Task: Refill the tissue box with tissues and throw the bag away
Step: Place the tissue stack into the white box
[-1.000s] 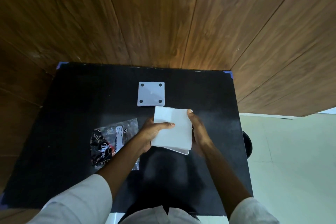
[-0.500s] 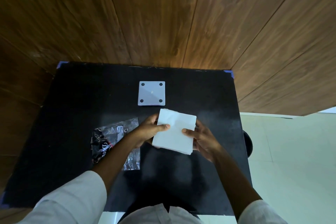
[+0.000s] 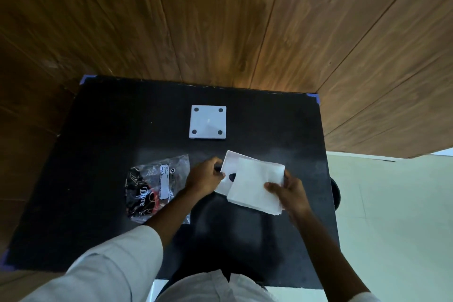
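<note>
My left hand (image 3: 204,176) grips the left edge of a flat white tissue box (image 3: 226,170), which has a dark oval slot showing. A stack of white tissues (image 3: 257,186) lies partly over the box, shifted to its right. My right hand (image 3: 290,193) pinches that stack at its right edge, thumb on top. Both are held just above the black table (image 3: 110,130), right of centre. The crumpled clear plastic bag (image 3: 154,186) with black and red print lies on the table left of my left hand, partly under my forearm.
A white square panel (image 3: 207,122) with a dark dot at each corner lies flat at the table's far middle. A wooden wall (image 3: 220,19) stands right behind the table. A pale floor (image 3: 392,216) and a dark round object (image 3: 335,193) are off the right edge.
The tissue stack has slid to the right off the box, uncovering the box face and its oval slot. My right hand moved right and nearer with the stack; my left hand stayed on the box.
</note>
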